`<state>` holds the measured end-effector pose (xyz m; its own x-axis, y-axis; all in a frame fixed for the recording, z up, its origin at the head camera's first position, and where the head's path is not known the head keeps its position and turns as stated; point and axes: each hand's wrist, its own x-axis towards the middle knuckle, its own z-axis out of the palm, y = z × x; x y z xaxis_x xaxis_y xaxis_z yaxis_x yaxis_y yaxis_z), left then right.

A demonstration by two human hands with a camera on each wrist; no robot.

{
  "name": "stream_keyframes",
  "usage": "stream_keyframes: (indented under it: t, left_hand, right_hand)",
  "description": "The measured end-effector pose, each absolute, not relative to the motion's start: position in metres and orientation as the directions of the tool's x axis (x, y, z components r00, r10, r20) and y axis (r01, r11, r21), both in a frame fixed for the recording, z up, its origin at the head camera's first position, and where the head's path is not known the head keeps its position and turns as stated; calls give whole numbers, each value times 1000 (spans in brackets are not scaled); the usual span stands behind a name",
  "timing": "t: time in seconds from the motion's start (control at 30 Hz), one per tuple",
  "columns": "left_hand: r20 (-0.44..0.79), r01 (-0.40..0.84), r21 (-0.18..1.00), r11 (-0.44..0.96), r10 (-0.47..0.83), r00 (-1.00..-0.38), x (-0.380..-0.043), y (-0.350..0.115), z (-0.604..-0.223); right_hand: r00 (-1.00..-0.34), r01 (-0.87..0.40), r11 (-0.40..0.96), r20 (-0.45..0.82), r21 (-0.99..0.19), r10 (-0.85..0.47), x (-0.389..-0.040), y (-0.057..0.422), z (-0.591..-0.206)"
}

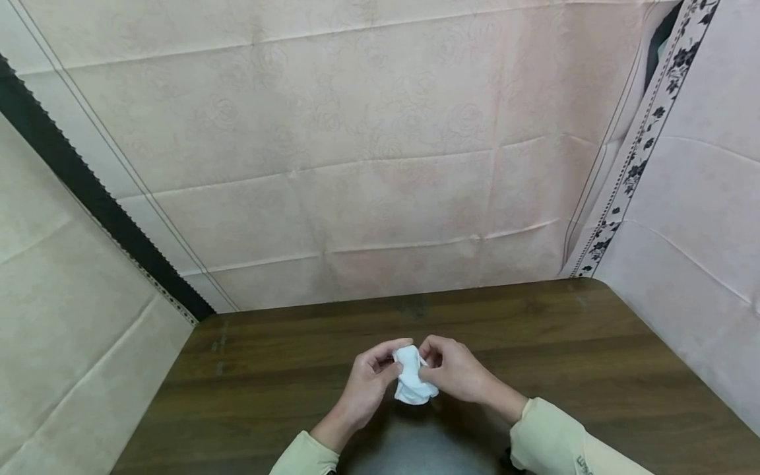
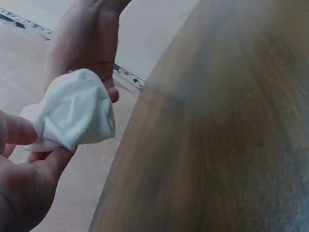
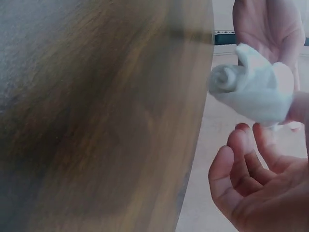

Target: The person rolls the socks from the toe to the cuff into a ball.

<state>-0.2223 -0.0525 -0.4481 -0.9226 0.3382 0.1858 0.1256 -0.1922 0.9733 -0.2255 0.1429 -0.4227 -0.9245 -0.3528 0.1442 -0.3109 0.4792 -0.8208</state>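
Note:
A small bundle of rolled white cloth [image 1: 412,376] is held up between both hands, over the near part of the table. Thumb and fingers of my left hand [image 1: 367,384] pinch its left side. My right hand [image 1: 458,373] pinches the opposite side, thumb towards me and fingers bent behind. In the right wrist view the cloth [image 3: 260,96] shows a spiral roll at one end and a loose flap standing up. Seen from the left wrist, the cloth [image 2: 77,108] has a fine ribbed surface and folded edges.
Below the hands lies a dark brown wood-grain table [image 1: 285,369] with a rounded far right corner. Pale creased sheeting [image 1: 368,145] hangs behind it and on both sides. A black strip [image 1: 107,191] runs down the left, a floral border [image 1: 641,152] down the right.

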Motion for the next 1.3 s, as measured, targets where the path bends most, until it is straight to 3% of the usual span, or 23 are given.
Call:
stream_keyframes:
  t: [0.2,0.4,0.63,0.87,1.0,1.13,1.3]
  left_hand:
    - [98,-8,959,-284,356,-929,-224,-55,-445]
    - [31,-120,924,-364,382,-924,-227,-57,-444]
    - [-28,-207,884,-418,395,-918,-229,-58,-443]
    - [-106,-281,848,-450,375,-921,-232,-62,-443]
    - [-129,-318,818,-479,386,-913,-233,-62,-445]
    - [-133,-336,809,-483,407,-904,-233,-62,-445]
    - [-138,-360,807,-468,444,-885,-233,-61,-444]
  right_hand:
    - [-892,-393,385,245,-835,-379,-224,143,-427]
    - [-765,-614,282,469,-737,-440,-223,143,-431]
    - [-635,-771,311,644,-555,-427,-221,143,-430]
    - [-560,-828,359,665,-430,-495,-217,145,-430]
    - [-560,-829,354,633,-433,-535,-217,145,-431]
    - [-602,-798,384,585,-464,-544,-215,143,-432]
    - [-669,-733,343,533,-587,-519,-215,143,-432]
